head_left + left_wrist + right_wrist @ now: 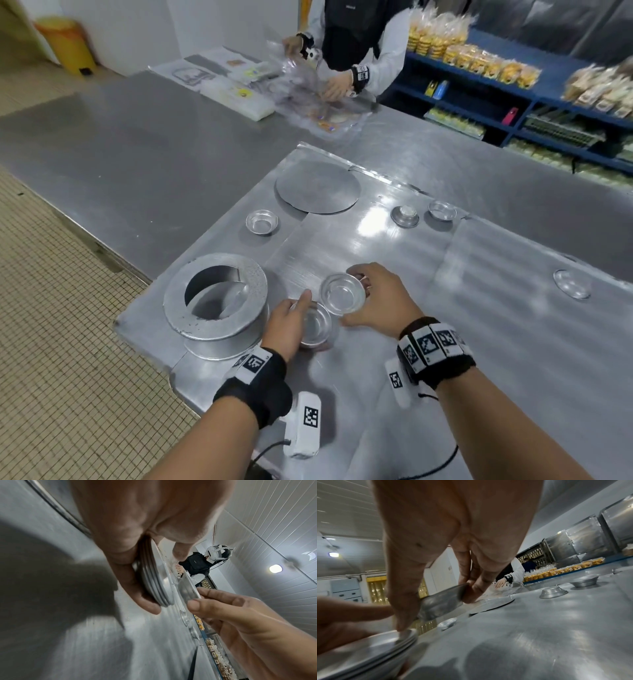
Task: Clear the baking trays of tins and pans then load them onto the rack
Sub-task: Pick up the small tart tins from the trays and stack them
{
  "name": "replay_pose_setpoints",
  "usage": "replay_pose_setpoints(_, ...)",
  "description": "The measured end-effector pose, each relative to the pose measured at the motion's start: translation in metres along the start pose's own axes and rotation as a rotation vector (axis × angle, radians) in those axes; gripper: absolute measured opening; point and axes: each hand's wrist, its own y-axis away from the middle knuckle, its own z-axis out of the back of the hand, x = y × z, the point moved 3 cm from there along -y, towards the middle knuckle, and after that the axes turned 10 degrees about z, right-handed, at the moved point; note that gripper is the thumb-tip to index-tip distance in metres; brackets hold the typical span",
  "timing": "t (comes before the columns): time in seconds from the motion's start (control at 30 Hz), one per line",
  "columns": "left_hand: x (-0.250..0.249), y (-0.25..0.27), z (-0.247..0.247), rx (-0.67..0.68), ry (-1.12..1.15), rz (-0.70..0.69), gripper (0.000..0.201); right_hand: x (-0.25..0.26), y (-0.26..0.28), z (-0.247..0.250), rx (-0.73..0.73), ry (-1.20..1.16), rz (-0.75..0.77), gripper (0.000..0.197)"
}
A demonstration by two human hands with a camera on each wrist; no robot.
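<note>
The trays [479,325] lie edge to edge across the steel table [102,154], running away from me to the right, and they still carry loose ware. Largest is the ring pan [215,301] at the near left corner, just left of my left hand [287,329]; beyond it lies the flat disc [318,186] at the far edge. Small tins remain scattered: one [261,222] between ring pan and disc, two [405,216] [442,210] at the far side, one [572,283] well off to the right. My left hand curls around a stack of nested tins [154,582], thumb on one side of the rims and fingers on the other; the wrist view shows several rims together. My right hand [380,301] pinches a single tin [343,294] by its rim between thumb and fingertips [476,588], tilted and clear of the tray. This tin sits just beyond and right of the stack, their rims overlapping in the head view; I cannot tell whether they touch. Both tins face mouth up, so the governing relation is axis to axis: the single tin must come towards me and left, level off, and drop concentric into the stack. I judge the right hand to be the moving hand and the left the fixed holder. The far-right tin lies nearest my right hand for the following pick.
</note>
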Motion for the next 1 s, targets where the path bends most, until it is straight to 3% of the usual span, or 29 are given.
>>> replay_pose_setpoints(0.1,0.005,0.000,-0.004,0.000,-0.024,-0.012,0.079,0.010,0.020,-0.005,0.044,0.030,0.045,0.078)
replay_pose_setpoints(0.2,-0.007,0.019,-0.009,0.041,-0.006,-0.031,0.067,0.018,0.033,-0.010,0.099,0.056,0.062,0.082)
replay_pose_setpoints(0.33,-0.005,0.035,-0.014,0.096,-0.003,0.008,0.033,0.029,0.043,-0.015,0.140,0.082,0.084,0.083)
replay_pose_setpoints(0.6,-0.003,0.047,-0.006,0.099,0.019,-0.022,0.027,0.042,0.046,-0.024,0.185,0.029,0.108,0.093)
replay_pose_setpoints(0.73,-0.012,0.055,0.006,0.089,0.150,0.002,0.028,0.042,0.039,-0.028,0.237,0.030,0.114,0.104)
replay_pose_setpoints(1.0,-0.053,0.074,0.045,0.087,0.387,-0.005,0.027,0.032,-0.007,-0.023,0.290,0.165,0.057,0.075)
